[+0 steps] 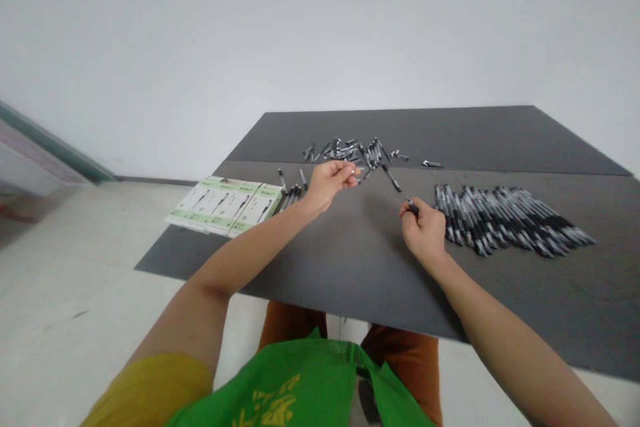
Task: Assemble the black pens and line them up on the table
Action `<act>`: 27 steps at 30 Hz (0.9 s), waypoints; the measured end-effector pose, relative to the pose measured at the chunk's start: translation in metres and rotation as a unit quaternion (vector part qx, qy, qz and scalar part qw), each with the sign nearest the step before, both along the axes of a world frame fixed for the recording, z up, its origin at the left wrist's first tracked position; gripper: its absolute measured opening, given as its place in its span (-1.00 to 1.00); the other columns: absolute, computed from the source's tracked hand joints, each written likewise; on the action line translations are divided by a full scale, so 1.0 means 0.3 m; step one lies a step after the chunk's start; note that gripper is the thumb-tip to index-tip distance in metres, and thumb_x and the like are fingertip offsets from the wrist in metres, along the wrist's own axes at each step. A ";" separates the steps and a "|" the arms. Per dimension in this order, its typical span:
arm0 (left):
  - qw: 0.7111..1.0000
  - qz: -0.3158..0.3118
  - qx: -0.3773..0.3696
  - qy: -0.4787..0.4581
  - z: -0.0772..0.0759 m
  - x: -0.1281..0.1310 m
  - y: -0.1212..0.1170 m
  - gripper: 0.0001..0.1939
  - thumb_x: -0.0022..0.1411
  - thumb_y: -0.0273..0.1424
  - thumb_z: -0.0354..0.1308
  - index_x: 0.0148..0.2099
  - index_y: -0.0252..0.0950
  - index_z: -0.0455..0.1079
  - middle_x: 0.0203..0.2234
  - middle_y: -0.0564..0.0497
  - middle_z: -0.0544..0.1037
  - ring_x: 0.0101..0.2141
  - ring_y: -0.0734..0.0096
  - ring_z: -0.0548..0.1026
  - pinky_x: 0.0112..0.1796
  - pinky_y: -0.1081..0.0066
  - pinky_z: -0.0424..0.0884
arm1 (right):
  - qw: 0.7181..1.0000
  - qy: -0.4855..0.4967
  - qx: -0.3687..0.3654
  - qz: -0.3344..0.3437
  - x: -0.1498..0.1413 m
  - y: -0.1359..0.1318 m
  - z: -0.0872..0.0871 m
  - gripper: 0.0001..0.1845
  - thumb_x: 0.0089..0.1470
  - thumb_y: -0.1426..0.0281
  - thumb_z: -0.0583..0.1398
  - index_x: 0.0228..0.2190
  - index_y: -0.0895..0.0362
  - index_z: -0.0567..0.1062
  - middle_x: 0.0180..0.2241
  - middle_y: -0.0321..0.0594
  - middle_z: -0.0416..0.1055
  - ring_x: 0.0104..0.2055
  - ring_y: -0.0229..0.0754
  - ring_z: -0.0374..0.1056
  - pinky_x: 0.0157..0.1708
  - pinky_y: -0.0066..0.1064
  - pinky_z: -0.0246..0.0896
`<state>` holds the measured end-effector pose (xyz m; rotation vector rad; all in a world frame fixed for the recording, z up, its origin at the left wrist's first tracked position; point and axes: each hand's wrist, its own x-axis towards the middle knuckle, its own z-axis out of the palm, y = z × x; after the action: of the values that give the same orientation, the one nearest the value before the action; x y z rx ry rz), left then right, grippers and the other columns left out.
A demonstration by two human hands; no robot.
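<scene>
My left hand (329,183) is raised over the middle of the table, its fingertips pinched on a small clear and silvery piece that looks like a pen cap (359,179). To its right, my right hand (425,225) is closed around a black pen (412,205), whose tip points up and away from me. A gap separates the two hands. Just beyond them lies a loose pile of small caps and pen parts (345,149), and a single pen (391,177) lies between the pile and my right hand.
Right of my right hand, many clear-and-black pens (505,217) lie in a slanted row on the dark table (340,253). Green-and-white pen boxes (220,203) stand at the left edge, with several pens (291,197) beside them. A white wall (320,27) rises behind.
</scene>
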<state>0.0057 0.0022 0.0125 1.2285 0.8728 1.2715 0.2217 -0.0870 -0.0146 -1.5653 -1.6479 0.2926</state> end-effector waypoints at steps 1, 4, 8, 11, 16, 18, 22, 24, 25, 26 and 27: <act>0.996 -0.038 -0.044 -0.061 -0.013 0.044 -0.044 -0.73 0.10 -0.28 0.37 -0.24 -0.37 0.48 -0.36 -0.04 0.59 -0.45 0.58 0.44 -0.25 0.41 0.41 | 0.999 -0.028 -0.002 -0.018 -0.002 -0.001 0.003 -0.80 -0.02 0.42 0.01 -0.52 0.11 0.42 -0.66 -0.30 0.29 -0.58 -0.24 0.20 -0.47 -0.43 -0.06; 0.969 -0.064 -0.146 -0.190 -0.066 0.139 -0.136 -0.71 0.01 -0.32 0.45 -0.32 -0.39 0.48 -0.44 0.01 0.55 -0.51 0.67 0.37 -0.36 0.51 0.34 | 0.990 -0.126 0.002 -0.066 -0.010 -0.003 0.007 -0.77 0.02 0.40 0.02 -0.48 0.13 0.47 -0.59 -0.21 0.38 -0.52 -0.20 0.25 -0.47 -0.40 -0.12; 0.933 -0.105 -0.231 -0.254 -0.148 0.189 -0.179 -0.74 0.00 -0.35 0.45 -0.40 -0.42 0.47 -0.51 0.03 0.51 -0.53 0.69 0.31 -0.41 0.52 0.28 | 0.969 -0.232 0.027 -0.086 -0.012 0.003 -0.021 -0.76 0.05 0.40 0.04 -0.40 0.16 0.50 -0.46 -0.11 0.49 -0.47 -0.19 0.28 -0.47 -0.37 -0.20; 0.920 -0.143 -0.247 -0.270 -0.188 0.194 -0.184 -0.75 0.00 -0.38 0.45 -0.43 -0.42 0.47 -0.47 0.02 0.51 -0.48 0.66 0.36 -0.34 0.49 0.33 | 0.953 -0.294 0.041 -0.064 -0.009 0.015 -0.049 -0.77 0.04 0.42 0.06 -0.38 0.18 0.51 -0.44 -0.09 0.50 -0.45 -0.17 0.28 -0.46 -0.36 -0.20; 0.909 -0.161 -0.245 -0.296 -0.196 0.187 -0.186 -0.76 0.03 -0.40 0.44 -0.44 -0.39 0.44 -0.47 0.07 0.46 -0.47 0.65 0.33 -0.35 0.48 0.31 | 0.931 -0.364 0.023 -0.018 -0.018 0.025 -0.055 -0.78 0.03 0.44 0.06 -0.41 0.19 0.51 -0.44 -0.07 0.49 -0.42 -0.14 0.30 -0.43 -0.34 -0.17; 0.909 -0.172 -0.250 -0.287 -0.189 0.187 -0.189 -0.78 0.07 -0.40 0.41 -0.43 -0.39 0.43 -0.47 0.07 0.44 -0.48 0.65 0.31 -0.36 0.47 0.30 | 0.925 -0.380 0.009 -0.010 -0.024 0.021 -0.046 -0.77 0.05 0.44 0.05 -0.41 0.20 0.51 -0.43 -0.05 0.49 -0.40 -0.13 0.30 -0.41 -0.33 -0.15; 0.906 -0.196 -0.251 -0.280 -0.173 0.183 -0.200 -0.78 0.10 -0.38 0.39 -0.40 -0.39 0.43 -0.43 0.05 0.44 -0.46 0.64 0.31 -0.34 0.45 0.31 | 0.920 -0.392 -0.010 -0.015 -0.026 0.008 -0.032 -0.75 0.08 0.43 0.03 -0.39 0.21 0.51 -0.40 -0.02 0.49 -0.38 -0.12 0.31 -0.39 -0.33 -0.14; 0.904 -0.207 -0.248 -0.280 -0.164 0.178 -0.206 -0.77 0.08 -0.38 0.41 -0.40 -0.38 0.42 -0.41 0.05 0.45 -0.46 0.63 0.32 -0.33 0.43 0.31 | 0.920 -0.392 -0.012 -0.018 -0.023 0.003 -0.031 -0.76 0.07 0.43 0.04 -0.39 0.21 0.50 -0.41 -0.03 0.49 -0.37 -0.12 0.32 -0.38 -0.33 -0.13; 0.903 -0.213 -0.247 -0.279 -0.161 0.176 -0.208 -0.76 0.06 -0.38 0.42 -0.40 -0.37 0.41 -0.40 0.05 0.45 -0.45 0.63 0.32 -0.32 0.43 0.31 | 0.920 -0.391 -0.011 -0.019 -0.022 0.002 -0.032 -0.76 0.07 0.43 0.04 -0.39 0.20 0.50 -0.41 -0.03 0.49 -0.37 -0.12 0.32 -0.38 -0.34 -0.12; 0.903 -0.221 -0.244 -0.276 -0.158 0.173 -0.210 -0.74 0.04 -0.38 0.43 -0.42 -0.37 0.40 -0.40 0.06 0.44 -0.45 0.63 0.32 -0.32 0.43 0.30 | 0.920 -0.390 -0.011 -0.020 -0.020 0.000 -0.032 -0.77 0.06 0.43 0.04 -0.39 0.20 0.50 -0.41 -0.03 0.49 -0.36 -0.11 0.33 -0.38 -0.34 -0.11; 0.904 -0.227 -0.240 -0.272 -0.157 0.171 -0.210 -0.72 0.01 -0.37 0.45 -0.43 -0.36 0.38 -0.40 0.06 0.44 -0.45 0.63 0.32 -0.32 0.43 0.30 | 0.921 -0.390 -0.013 -0.021 -0.020 -0.001 -0.033 -0.77 0.06 0.43 0.04 -0.39 0.20 0.50 -0.41 -0.03 0.50 -0.36 -0.11 0.34 -0.38 -0.34 -0.10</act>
<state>0.0570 -0.0609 -0.0345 0.5796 0.4091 0.8720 0.2158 -0.0873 -0.0244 -1.8642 -2.1912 -0.3968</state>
